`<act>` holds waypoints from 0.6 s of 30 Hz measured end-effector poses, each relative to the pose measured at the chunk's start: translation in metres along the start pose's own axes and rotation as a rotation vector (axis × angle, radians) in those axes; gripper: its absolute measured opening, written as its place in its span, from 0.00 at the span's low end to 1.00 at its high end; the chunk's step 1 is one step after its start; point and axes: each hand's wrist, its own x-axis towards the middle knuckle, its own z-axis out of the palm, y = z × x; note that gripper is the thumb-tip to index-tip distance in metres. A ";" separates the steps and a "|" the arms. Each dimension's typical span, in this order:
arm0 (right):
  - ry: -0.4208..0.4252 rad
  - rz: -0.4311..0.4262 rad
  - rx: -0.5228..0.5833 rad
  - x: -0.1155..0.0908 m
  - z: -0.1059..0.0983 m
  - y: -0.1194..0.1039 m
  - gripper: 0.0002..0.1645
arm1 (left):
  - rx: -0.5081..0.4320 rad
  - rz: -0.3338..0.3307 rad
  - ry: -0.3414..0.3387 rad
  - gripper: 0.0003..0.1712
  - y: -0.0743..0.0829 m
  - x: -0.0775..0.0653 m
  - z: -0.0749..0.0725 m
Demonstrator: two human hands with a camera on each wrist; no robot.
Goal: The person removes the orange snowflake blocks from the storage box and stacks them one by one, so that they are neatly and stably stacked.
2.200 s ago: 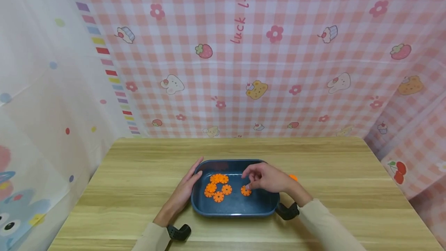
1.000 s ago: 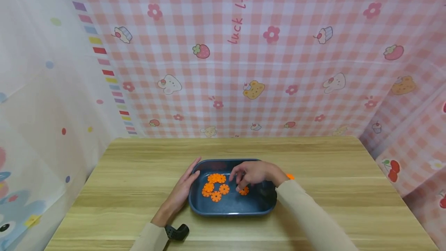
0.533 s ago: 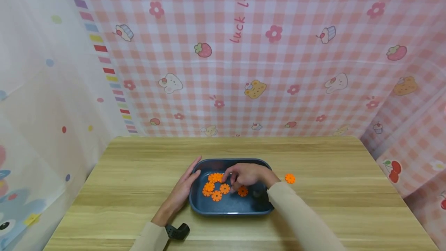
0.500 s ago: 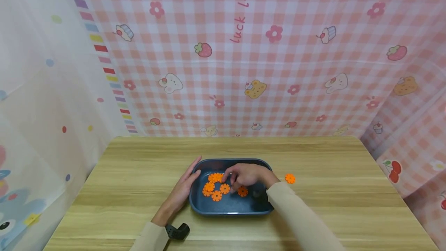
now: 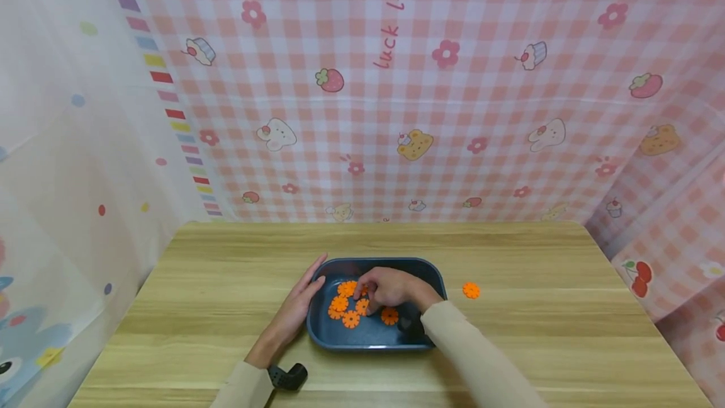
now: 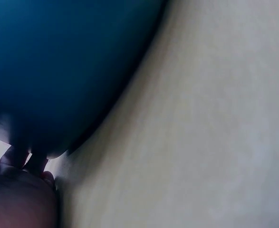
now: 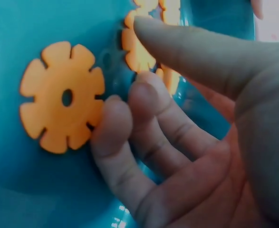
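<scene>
Straight-fingered, my left hand (image 5: 294, 310) rests against the left wall of a dark blue rectangular tray (image 5: 374, 349). My right hand (image 5: 391, 288) reaches down inside the tray. Its thumb (image 7: 187, 50) lies over an orange interlocking disc (image 5: 362, 307), with the other fingers bent beside it. Another orange disc (image 5: 389, 315) lies flat under that hand, right by a bent fingertip in the right wrist view. Several more notched orange discs (image 5: 340, 304) overlap at the tray's left. The left wrist view has mostly tray wall (image 6: 68, 61) and blurred tabletop.
One orange disc (image 5: 471, 290) lies on the wood-grain table (image 5: 538, 332) to the right of the tray. A pink checked cloth (image 5: 396, 106) hangs behind the table. A black wrist device (image 5: 289, 376) sits by the left cuff.
My right hand has moved left across the tray to the disc group, and the single disc under it has shifted slightly left and nearer. The left hand keeps its place on the tray.
</scene>
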 end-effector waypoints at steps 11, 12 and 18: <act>0.056 0.020 0.071 0.000 0.006 0.005 0.10 | 0.009 0.007 -0.003 0.32 0.001 0.000 0.000; 0.060 0.013 0.078 0.000 0.006 0.006 0.11 | 0.008 0.007 -0.003 0.32 0.001 0.000 0.000; 0.067 -0.013 0.099 -0.001 0.007 0.009 0.12 | 0.013 0.001 0.003 0.32 0.000 -0.001 0.000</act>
